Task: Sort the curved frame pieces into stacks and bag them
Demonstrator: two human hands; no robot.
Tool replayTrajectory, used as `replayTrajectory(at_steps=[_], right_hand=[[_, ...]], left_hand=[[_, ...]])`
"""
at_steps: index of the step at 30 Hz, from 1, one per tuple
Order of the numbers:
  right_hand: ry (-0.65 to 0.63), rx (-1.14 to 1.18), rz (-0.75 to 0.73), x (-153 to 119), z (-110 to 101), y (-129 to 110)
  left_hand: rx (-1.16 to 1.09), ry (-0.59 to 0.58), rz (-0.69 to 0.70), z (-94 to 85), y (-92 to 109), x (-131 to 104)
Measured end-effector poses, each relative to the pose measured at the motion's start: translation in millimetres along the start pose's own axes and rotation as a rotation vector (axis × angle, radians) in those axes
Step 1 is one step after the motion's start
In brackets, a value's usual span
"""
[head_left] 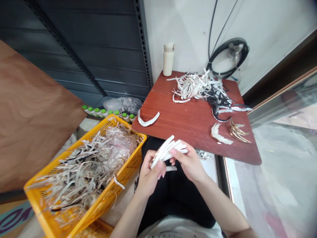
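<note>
Both hands hold one bundle of white curved strips (164,152) above the lap, just in front of the red-brown table (183,122). My left hand (150,173) is closed round the lower left end of the bundle. My right hand (189,160) pinches its right part, thumb on top. A single pale strip (171,168) hangs below the bundle between the hands. On the table's left corner lies a curved stack of white strips (148,121). Gold curved strips (238,133) and whitish ones (219,135) rest at the right side.
A yellow basket (99,201) full of mixed strips stands at the left. White strips (190,86) and black strips (218,96) are heaped at the table's back, near a cream bottle (168,61). Small green-capped bottles (97,111) line up behind the basket.
</note>
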State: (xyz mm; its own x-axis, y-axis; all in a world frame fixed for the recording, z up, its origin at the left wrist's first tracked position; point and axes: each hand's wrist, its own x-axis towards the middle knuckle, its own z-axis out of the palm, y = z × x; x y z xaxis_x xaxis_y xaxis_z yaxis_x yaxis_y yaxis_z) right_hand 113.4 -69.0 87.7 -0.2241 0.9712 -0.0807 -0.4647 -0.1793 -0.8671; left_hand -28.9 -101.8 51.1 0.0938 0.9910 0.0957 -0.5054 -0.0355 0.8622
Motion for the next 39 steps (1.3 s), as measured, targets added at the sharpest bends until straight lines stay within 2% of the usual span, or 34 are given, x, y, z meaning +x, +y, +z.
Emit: replayTrajectory(at_steps=[10,17,23,29,32,34,36,39], right_hand=[[0.005,-0.07,0.022,-0.4,-7.7,-1.0],[0.002,-0.159,-0.057,5.1,-16.6,-11.9],[-0.03,-0.308,-0.106,5.6,-22.1,-20.5],[0.017,-0.46,-0.213,0.5,-34.7,-33.2],[0.056,-0.546,-0.244,-15.4,-54.7,-52.7],[0.051,-0.648,-0.203,-35.0,-78.2,-68.9],[0.062,-0.779,-0.08,-60.5,-108.5,-82.4],[0.097,-1.017,0.225,-101.7,-159.1,-85.5]], left_hand=[[0.146,0.173,0.07,-10.2,-10.2,-3.0],[0.249,0.17,0.011,-13.9,-9.2,-1.3],[0.336,0.122,-0.026,-14.8,-9.4,-3.4],[0.261,0.137,-0.072,-9.2,-5.9,-0.5],[0.188,0.152,-0.086,-5.0,-1.2,3.7],[0.118,0.148,-0.1,-1.2,2.8,7.2],[0.03,0.143,-0.127,3.3,6.5,10.8],[-0.08,0.129,-0.175,10.0,9.1,15.1]])
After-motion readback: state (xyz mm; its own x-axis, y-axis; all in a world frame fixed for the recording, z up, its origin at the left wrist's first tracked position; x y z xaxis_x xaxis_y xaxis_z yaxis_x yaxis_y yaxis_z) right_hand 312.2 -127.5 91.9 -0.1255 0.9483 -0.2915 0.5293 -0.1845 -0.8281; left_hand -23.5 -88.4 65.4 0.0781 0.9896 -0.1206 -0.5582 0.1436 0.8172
